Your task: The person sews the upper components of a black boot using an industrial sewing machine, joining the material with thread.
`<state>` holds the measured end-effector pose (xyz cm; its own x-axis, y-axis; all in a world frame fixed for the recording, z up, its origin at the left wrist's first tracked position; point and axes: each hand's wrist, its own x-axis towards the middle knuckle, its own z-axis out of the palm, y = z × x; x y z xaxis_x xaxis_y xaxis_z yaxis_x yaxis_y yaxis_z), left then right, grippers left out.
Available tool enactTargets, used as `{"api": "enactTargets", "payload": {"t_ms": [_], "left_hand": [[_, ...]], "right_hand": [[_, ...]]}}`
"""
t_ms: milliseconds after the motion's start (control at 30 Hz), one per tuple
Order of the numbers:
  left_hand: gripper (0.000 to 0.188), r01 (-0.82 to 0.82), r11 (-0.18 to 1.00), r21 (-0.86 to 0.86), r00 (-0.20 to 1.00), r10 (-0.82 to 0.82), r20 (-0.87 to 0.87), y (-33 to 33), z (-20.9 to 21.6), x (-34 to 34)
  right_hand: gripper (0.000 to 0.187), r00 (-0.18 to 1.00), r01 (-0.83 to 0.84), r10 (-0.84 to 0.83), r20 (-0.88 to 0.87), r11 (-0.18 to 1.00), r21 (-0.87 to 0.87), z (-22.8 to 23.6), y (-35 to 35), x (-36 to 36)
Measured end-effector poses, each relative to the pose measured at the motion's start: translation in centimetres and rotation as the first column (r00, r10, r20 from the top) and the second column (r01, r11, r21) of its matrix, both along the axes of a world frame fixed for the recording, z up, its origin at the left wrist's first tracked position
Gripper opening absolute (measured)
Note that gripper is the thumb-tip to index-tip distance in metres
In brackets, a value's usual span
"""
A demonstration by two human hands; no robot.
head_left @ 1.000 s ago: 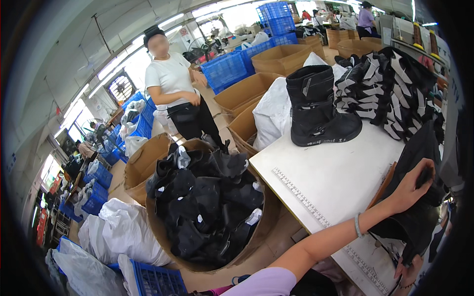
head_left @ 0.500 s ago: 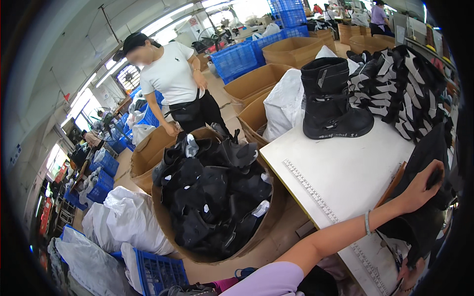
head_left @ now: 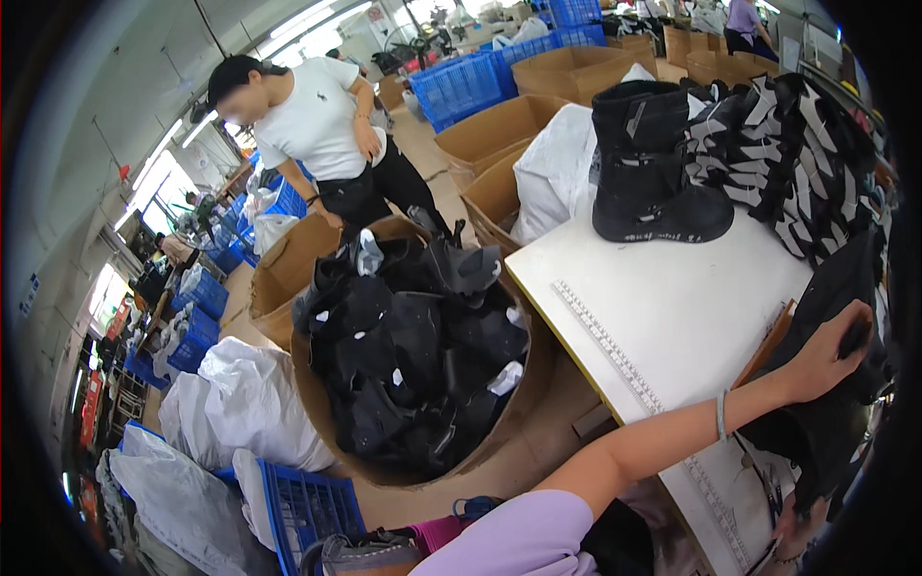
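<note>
My left hand (head_left: 834,353) reaches across to the right, fingers curled round a dark fold of a black boot upper (head_left: 816,437). The piece hangs over the right end of the white table (head_left: 672,341), its outer part lost in the dark rim. Low at the right, my right hand (head_left: 799,530) is by the bottom edge of the piece. Its fingers are mostly hidden, so their grip is unclear. A finished-looking black boot (head_left: 653,168) stands upright on the table's far side, beside a heap of black uppers with pale grey patches (head_left: 764,154).
A clear ruler strip (head_left: 615,355) lies along the table's left side. Left of it stands a round carton (head_left: 317,408) full of black pieces. Beyond, a person in a white shirt (head_left: 322,120) stands by another carton (head_left: 274,278). White sacks (head_left: 240,403) and a blue crate (head_left: 307,509) are lower left.
The view has shifted slightly, so the boot and cartons sit higher. The person in white leans further left. My left hand keeps its hold on the black upper.
</note>
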<state>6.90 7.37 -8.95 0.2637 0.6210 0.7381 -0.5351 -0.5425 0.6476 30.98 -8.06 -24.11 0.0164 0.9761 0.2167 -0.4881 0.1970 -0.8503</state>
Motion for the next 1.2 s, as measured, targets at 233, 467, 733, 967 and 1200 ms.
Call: {"api": "enactTargets", "payload": {"t_ms": [233,467,733,967,1200], "left_hand": [[0.022,-0.069,0.997,0.027,0.997,0.069,0.022,0.4,-0.7,0.0],[0.026,-0.163,0.986,0.035,0.986,0.164,-0.028,0.2,-0.6,-0.1],[0.025,-0.006,0.998,-0.070,0.997,0.001,-0.074,-0.1,-0.1,-0.4],[0.027,-0.032,0.999,-0.001,0.998,0.032,-0.045,-0.3,0.1,-0.7],[0.027,-0.026,1.000,0.001,0.997,0.026,-0.073,-0.3,-0.1,-0.4]], "right_hand": [[0.045,0.997,0.012,-0.006,0.079,0.997,-0.083,-1.3,-0.1,1.7],[0.038,0.984,0.029,-0.021,0.177,0.999,-0.039,1.9,-0.6,0.2],[0.050,0.975,-0.177,0.177,0.135,0.984,-0.016,1.5,0.3,0.1],[0.056,0.982,-0.015,0.019,0.186,1.000,-0.025,7.8,-1.1,-5.1],[0.058,0.984,0.165,-0.160,0.083,0.985,-0.054,9.5,0.3,-5.4]]}}
